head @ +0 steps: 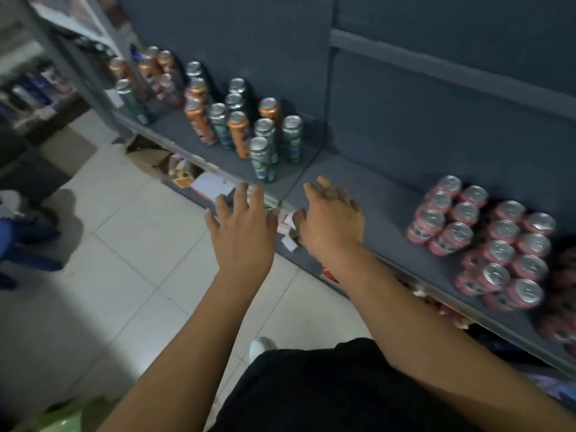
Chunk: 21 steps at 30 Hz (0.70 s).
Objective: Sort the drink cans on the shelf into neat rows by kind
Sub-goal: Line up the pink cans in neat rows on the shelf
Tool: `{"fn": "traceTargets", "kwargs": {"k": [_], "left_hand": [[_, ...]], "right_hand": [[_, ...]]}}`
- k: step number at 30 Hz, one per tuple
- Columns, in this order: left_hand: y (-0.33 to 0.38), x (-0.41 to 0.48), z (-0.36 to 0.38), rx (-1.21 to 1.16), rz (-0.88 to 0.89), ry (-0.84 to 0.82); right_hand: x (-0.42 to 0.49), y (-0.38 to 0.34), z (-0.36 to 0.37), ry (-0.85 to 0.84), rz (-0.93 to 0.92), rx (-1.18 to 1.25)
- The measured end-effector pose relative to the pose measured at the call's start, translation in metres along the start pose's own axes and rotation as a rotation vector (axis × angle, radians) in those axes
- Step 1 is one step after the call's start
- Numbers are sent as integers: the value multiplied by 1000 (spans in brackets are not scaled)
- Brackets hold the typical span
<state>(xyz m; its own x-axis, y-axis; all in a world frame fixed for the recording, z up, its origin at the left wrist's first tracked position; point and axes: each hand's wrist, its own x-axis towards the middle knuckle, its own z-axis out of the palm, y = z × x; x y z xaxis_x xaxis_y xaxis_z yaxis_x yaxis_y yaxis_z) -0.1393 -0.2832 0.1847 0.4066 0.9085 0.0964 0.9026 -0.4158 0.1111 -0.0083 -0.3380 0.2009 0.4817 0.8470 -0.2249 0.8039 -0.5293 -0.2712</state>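
Both arms out; the left hand (241, 226) is at the shelf's (380, 194) front edge, fingers spread wide, holding nothing; the right hand (332, 219) is just over that edge, splayed and empty too; green cans (262, 160) and orange cans (239, 134) stand mixed toward the left end; pink cans (498, 244) sit packed at the right.

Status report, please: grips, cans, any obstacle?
Left grip and right grip open, empty, near shelf edge. Green cans and orange cans mixed; pink cans grouped right. No obstacle seen.
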Motion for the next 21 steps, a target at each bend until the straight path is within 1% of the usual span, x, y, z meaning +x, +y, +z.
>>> {"fn": "traceTargets", "kwargs": {"k": [3, 6, 9, 12, 16, 21], "left_hand": [[-68, 4, -6, 7, -40, 43], [-123, 11, -10, 10, -99, 11], [-164, 17, -13, 5, -144, -5], [-194, 27, -10, -23, -191, -19], [-218, 48, -4, -46, -237, -34], [-238, 101, 4, -27, -252, -49]], "right_hand": [[7, -68, 19, -10, -73, -6], [17, -123, 32, 8, -126, -33], [29, -166, 41, 13, -164, -46], [45, -198, 48, 18, -206, -66], [71, -223, 54, -7, -222, -88], [129, -247, 58, -12, -245, -79]]}}
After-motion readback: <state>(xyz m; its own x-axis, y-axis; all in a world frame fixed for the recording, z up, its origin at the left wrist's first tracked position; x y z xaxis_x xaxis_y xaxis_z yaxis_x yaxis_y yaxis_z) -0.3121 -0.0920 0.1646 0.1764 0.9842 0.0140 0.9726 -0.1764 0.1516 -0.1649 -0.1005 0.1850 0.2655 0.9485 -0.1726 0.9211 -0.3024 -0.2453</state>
